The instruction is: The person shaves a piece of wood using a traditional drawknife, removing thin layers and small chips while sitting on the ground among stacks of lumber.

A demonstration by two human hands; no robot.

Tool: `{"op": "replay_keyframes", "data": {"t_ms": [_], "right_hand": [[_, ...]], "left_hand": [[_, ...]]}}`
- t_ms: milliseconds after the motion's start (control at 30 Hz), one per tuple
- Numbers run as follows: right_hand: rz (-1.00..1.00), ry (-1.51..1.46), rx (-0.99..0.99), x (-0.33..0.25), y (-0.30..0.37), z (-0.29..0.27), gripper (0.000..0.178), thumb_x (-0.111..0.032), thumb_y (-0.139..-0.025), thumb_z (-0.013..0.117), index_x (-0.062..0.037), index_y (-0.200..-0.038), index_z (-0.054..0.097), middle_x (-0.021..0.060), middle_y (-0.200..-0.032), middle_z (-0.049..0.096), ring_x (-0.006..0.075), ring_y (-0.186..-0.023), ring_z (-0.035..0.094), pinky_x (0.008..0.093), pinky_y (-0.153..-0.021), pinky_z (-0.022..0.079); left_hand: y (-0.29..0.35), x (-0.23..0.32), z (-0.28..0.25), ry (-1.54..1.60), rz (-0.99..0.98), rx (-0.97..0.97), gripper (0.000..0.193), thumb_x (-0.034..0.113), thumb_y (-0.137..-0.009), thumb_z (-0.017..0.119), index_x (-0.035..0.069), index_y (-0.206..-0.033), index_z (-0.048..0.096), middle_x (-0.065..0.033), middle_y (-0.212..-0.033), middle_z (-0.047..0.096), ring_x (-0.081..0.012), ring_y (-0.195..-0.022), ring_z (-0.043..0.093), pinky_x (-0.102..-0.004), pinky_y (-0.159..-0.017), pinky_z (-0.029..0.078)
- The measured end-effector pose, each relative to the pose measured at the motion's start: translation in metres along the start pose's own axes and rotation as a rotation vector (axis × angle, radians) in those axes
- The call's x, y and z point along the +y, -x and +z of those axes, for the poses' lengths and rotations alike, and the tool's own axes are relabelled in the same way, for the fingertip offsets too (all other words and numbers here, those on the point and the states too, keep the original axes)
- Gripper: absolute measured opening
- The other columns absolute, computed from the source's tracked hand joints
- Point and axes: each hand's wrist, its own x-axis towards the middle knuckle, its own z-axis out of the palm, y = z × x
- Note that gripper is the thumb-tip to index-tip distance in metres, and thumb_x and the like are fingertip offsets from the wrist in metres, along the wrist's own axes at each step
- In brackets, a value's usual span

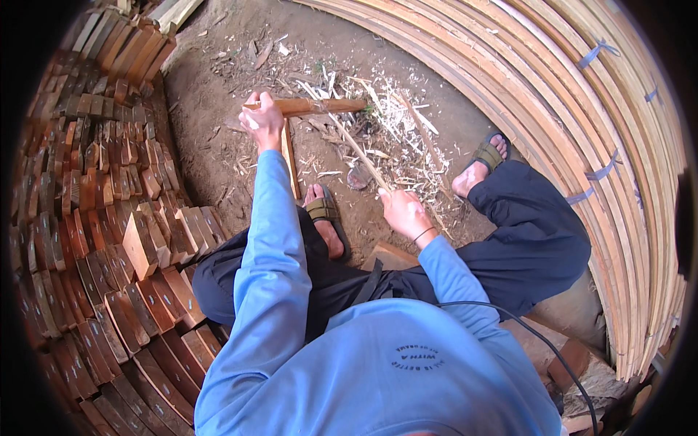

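Beyond the person's bent knees, on the far left of the bare ground, the left hand is clenched around the left end of a brown wooden piece, which points across to the right. Nearer and further right, the right hand grasps the near end of a thin pale stick, which slants away to the far left and meets the wooden piece about midway; whether the two touch, I cannot tell. A narrow slat runs from just beside the left hand toward the near side, by the left sandal. Pale shavings lie scattered around the right end of the wooden piece and on toward the right sandal.

Along the left side stand rows of short boards, reddish brown and grey, packed closely together. Down the right side run long pale planks bundled with bluish ties. A dark band circles the right wrist. Across the near right, a black cord hangs over the blue top, above dark trousers.
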Motion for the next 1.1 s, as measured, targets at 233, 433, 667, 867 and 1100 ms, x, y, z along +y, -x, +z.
{"op": "replay_keyframes", "data": {"t_ms": [233,433,667,867,1100], "right_hand": [[0.527,-1.308,-0.679,-0.024,0.009,-0.045,0.041,-0.044,-0.106,0.041,-0.01,-0.085,0.047,-0.0067,-0.056,0.037,0.0032,-0.043,0.035,0.0215,-0.034,0.026],[-0.066,-0.126,0.077,-0.054,0.025,-0.055,0.047,-0.036,-0.105,0.046,0.0026,-0.08,0.058,0.0209,-0.059,0.056,0.037,-0.055,0.06,0.0457,-0.054,0.047],[-0.087,0.063,0.065,-0.019,0.008,0.006,0.047,-0.031,-0.101,0.05,0.0068,-0.079,0.065,0.0313,-0.076,0.063,0.0502,-0.071,0.061,0.0544,-0.073,0.048],[0.37,-0.995,-0.605,-0.035,0.006,-0.025,0.043,-0.045,-0.106,0.041,-0.008,-0.084,0.049,0.001,-0.056,0.044,0.0113,-0.04,0.039,0.0292,-0.035,0.032],[-0.105,-0.232,0.154,-0.072,0.015,-0.036,0.057,-0.038,-0.103,0.049,0.0065,-0.07,0.058,0.0247,-0.058,0.053,0.0371,-0.056,0.059,0.0479,-0.059,0.048]], "left_hand": [[0.013,0.038,-0.006,0.046,0.064,-0.092,0.03,0.022,-0.082,0.05,-0.006,-0.077,0.059,-0.0258,-0.069,0.061,-0.034,-0.063,0.058,-0.05,-0.068,0.044],[0.011,0.028,-0.008,0.082,0.006,-0.148,0.031,0.022,-0.082,0.049,-0.007,-0.078,0.059,-0.0275,-0.071,0.063,-0.0357,-0.065,0.06,-0.0503,-0.069,0.045],[0.012,0.031,-0.006,0.061,-0.028,-0.154,0.032,0.022,-0.082,0.049,-0.007,-0.076,0.059,-0.0246,-0.07,0.063,-0.0348,-0.065,0.06,-0.0492,-0.068,0.045],[0.004,-0.001,-0.013,0.044,-0.116,-0.16,0.036,0.025,-0.082,0.051,-0.008,-0.086,0.065,-0.027,-0.08,0.068,-0.0383,-0.076,0.065,-0.0473,-0.078,0.049],[0.005,-0.006,-0.005,0.01,-0.179,-0.133,0.049,0.028,-0.083,0.053,-0.007,-0.114,0.067,-0.0313,-0.103,0.069,-0.0433,-0.102,0.067,-0.0444,-0.093,0.049]]}}
